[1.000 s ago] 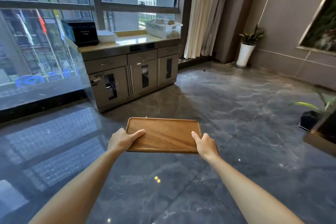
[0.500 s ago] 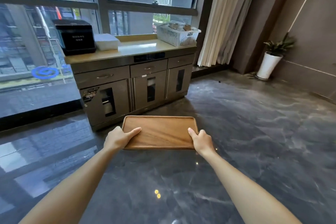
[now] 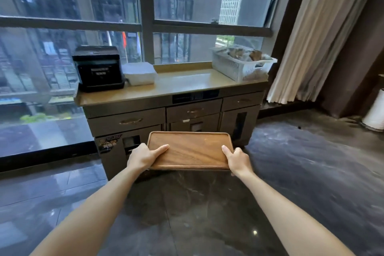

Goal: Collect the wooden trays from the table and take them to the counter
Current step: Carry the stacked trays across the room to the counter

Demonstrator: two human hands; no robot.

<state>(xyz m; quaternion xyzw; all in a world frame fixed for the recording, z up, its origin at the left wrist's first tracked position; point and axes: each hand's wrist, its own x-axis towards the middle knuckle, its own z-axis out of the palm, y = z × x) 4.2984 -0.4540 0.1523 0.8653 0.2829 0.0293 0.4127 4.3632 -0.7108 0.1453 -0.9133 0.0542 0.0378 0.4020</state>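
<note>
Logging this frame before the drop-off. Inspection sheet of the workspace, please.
Surface: counter top bare in the middle.
Job's things: one wooden tray, carried level, in front of the counter.
Clutter: black box at left, white stack beside it, white basket at right.
Grip: left hand and right hand each hold a short end of the tray, thumbs on top.
Cables: nothing seen.
Surroundings: window behind, curtain right, dark glossy floor.
</note>
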